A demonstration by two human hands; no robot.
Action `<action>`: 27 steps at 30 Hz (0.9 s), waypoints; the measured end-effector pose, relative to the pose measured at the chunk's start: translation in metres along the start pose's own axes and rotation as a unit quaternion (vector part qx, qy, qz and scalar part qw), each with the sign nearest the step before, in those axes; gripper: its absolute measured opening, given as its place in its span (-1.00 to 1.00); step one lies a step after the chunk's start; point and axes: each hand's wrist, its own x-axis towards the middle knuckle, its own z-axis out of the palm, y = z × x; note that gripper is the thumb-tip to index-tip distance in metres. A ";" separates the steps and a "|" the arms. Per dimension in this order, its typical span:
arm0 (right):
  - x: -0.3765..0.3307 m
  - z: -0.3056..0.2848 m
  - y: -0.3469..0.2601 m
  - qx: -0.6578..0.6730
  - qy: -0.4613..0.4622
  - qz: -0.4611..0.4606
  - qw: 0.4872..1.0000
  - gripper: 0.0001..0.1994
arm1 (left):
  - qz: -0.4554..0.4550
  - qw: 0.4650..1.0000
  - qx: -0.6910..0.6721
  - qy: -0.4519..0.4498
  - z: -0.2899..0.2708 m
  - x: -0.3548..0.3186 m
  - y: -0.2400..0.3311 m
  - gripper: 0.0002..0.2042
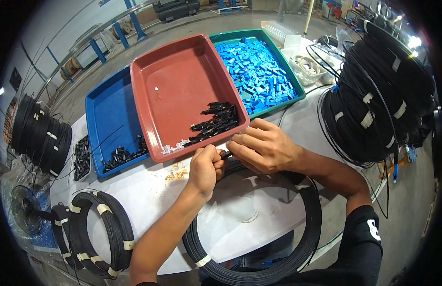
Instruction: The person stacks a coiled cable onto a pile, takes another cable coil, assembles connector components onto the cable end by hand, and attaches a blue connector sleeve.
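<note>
My left hand is closed in a fist, with a small black connector piece poking out toward the right. My right hand is pinched close beside it; what its fingertips hold is too small to make out. Both hands are just below the near edge of a red tray. That tray holds black connector parts and a little pile of white pieces. Under my forearms lies a large coil of black cable, reaching past the table's near edge.
A blue tray with black parts stands left, partly under the red one. The green tray at right is full of blue connectors. Taped cable coils lie front left; stacked coils rise at right. Yellowish crumbs dot the white tabletop.
</note>
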 end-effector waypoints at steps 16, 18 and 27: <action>0.018 -0.009 0.007 -0.011 -0.065 -0.099 0.993 -0.69 | 0.151 0.977 0.113 0.100 0.003 -0.003 -0.030 -0.78; 0.019 -0.012 0.005 0.030 -0.073 -0.081 0.994 -0.66 | 0.145 0.979 0.099 0.107 0.007 -0.007 -0.031 -0.80; 0.012 -0.003 -0.006 0.210 -0.049 0.051 0.975 -0.76 | 0.511 0.745 0.416 0.103 0.004 -0.009 -0.035 -0.84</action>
